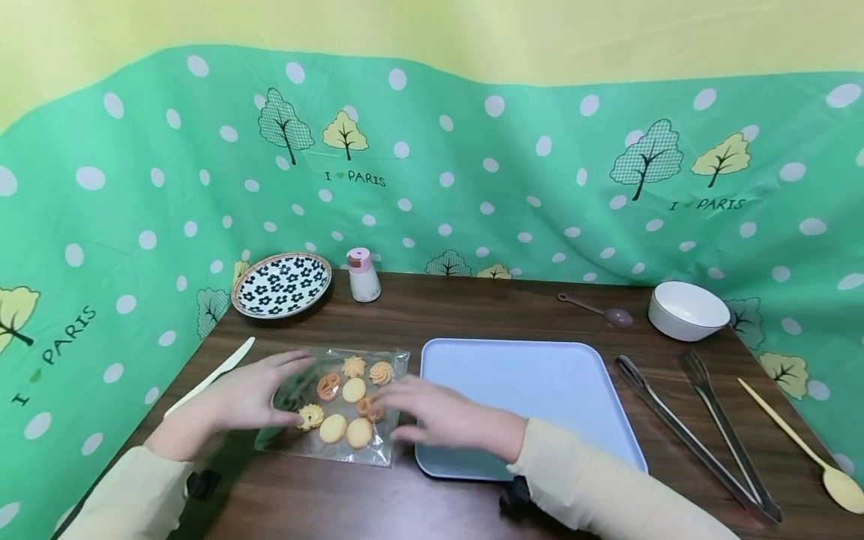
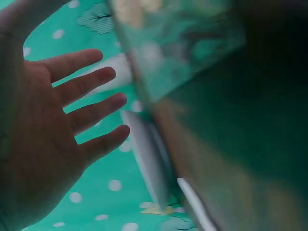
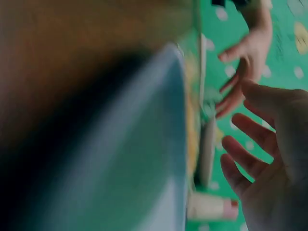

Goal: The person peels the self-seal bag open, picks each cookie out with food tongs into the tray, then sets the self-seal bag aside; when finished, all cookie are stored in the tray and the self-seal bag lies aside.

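A clear plastic bag (image 1: pixel 371 452) of several cookies (image 1: pixel 354 390), some round and plain, others flower-shaped or swirled, lies flat on the wooden table. My left hand (image 1: pixel 253 391) hovers by the bag's left side, fingers spread; the left wrist view shows this hand (image 2: pixel 67 110) with nothing in it. Over the bag's right side is my right hand (image 1: pixel 439 412), its fingers loosely bent and holding nothing in the right wrist view. Whether its fingertips touch the bag is hard to tell. Right of the bag, a light blue tray (image 1: pixel 513 390) lies partly under my right forearm.
A white knife (image 1: pixel 212 375) lies at the left edge. Behind are a patterned plate (image 1: pixel 283 285), a pink-capped shaker (image 1: pixel 364 276), a small purple spoon (image 1: pixel 616 316) and a white bowl (image 1: pixel 688 311). Metal tongs (image 1: pixel 695 442) and a wooden spoon (image 1: pixel 844 489) lie at the right.
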Tool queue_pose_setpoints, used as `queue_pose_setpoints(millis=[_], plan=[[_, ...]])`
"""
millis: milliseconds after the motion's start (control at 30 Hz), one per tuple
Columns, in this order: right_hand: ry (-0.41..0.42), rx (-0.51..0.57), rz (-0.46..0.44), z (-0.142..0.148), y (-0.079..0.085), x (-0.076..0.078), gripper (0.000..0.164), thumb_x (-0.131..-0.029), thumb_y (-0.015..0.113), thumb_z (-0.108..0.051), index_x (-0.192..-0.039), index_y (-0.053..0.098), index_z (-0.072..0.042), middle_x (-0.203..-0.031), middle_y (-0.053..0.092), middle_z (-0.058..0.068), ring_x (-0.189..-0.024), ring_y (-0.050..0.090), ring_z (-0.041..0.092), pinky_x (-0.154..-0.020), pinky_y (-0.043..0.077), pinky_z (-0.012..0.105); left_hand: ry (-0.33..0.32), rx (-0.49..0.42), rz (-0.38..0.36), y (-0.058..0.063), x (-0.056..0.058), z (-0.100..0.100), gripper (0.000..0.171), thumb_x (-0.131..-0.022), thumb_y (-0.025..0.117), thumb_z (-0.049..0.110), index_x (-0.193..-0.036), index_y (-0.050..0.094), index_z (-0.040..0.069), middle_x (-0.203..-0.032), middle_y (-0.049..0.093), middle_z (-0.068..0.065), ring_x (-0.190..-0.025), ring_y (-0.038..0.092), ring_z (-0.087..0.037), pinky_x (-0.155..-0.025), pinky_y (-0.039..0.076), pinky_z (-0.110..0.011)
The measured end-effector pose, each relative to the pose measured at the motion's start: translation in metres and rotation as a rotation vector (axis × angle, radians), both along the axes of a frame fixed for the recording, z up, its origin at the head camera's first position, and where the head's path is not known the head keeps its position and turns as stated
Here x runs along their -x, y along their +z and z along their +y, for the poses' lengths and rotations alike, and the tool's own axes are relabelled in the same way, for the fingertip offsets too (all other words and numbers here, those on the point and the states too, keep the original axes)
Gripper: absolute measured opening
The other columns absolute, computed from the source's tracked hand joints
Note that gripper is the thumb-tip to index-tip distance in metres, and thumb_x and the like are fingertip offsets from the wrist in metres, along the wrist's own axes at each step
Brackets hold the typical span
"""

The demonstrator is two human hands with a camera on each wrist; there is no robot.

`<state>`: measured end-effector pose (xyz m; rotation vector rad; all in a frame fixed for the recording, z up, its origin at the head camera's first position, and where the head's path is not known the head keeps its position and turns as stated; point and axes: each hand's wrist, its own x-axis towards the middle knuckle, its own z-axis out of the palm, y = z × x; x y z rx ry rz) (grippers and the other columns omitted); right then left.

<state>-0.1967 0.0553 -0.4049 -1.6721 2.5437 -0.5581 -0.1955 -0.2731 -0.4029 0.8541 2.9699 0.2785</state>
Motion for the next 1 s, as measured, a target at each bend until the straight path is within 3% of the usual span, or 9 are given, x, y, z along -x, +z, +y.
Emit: queue_pose_setpoints(millis=[167,300,533,767,1000], plan=[[0.116,-0.106,0.195,-0.013,-0.016,-0.014,0.041,-0.087,0.068,-0.026,-0.126,0.058,-0.026,-0.125,0.056,-0.007,-0.112,0.051,0.01,-0.095,0.043,0.023,0.039,0.021,-0.051,-0.018,-0.009,-0.006,0.095,-0.068,0.074,0.06,-0.14,0.044,0.007,-0.145,0.041,-0.015,-0.129,0.044,-0.034,-0.095,0.043,-0.048],[0.146,-0.132,0.296,-0.017,-0.024,-0.018,0.039,-0.086,0.068,-0.023,-0.123,0.061,-0.029,-0.116,0.054,-0.009,-0.106,0.051,0.008,-0.09,0.044,0.021,0.022,0.026,-0.052,-0.025,-0.01,-0.004,0.096,-0.068,0.073,0.062,-0.139,0.044,0.004,-0.144,0.041,-0.017,-0.132,0.038,-0.038,-0.1,0.039,-0.05],[0.121,-0.174,0.339,-0.02,-0.027,-0.024,0.023,-0.093,0.058,-0.024,-0.112,0.065,-0.035,-0.113,0.054,-0.013,-0.104,0.05,0.005,-0.085,0.045,0.02,0.009,-0.006,-0.052,-0.032,-0.012,0.001,0.099,-0.066,0.076,0.06,-0.139,0.043,0.0,-0.144,0.039,-0.022,-0.131,0.034,-0.044,-0.099,0.038,-0.054],[0.069,-0.212,0.509,-0.027,-0.026,-0.027,0.006,-0.092,0.056,-0.031,-0.098,0.057,-0.03,-0.11,0.055,-0.01,-0.1,0.052,0.01,-0.08,0.046,0.024,0.025,-0.014,-0.087,-0.037,-0.011,0.003,0.104,-0.066,0.075,0.062,-0.142,0.038,0.001,-0.148,0.032,-0.024,-0.132,0.031,-0.046,-0.1,0.037,-0.054],[0.066,-0.243,0.6,-0.038,-0.023,-0.028,0.013,-0.093,0.052,-0.028,-0.103,0.061,-0.029,-0.108,0.056,-0.011,-0.11,0.052,0.011,-0.081,0.047,0.026,0.01,-0.031,-0.1,-0.039,-0.011,0.002,0.102,-0.067,0.074,0.061,-0.142,0.038,0.001,-0.151,0.027,-0.022,-0.135,0.027,-0.045,-0.102,0.035,-0.054]])
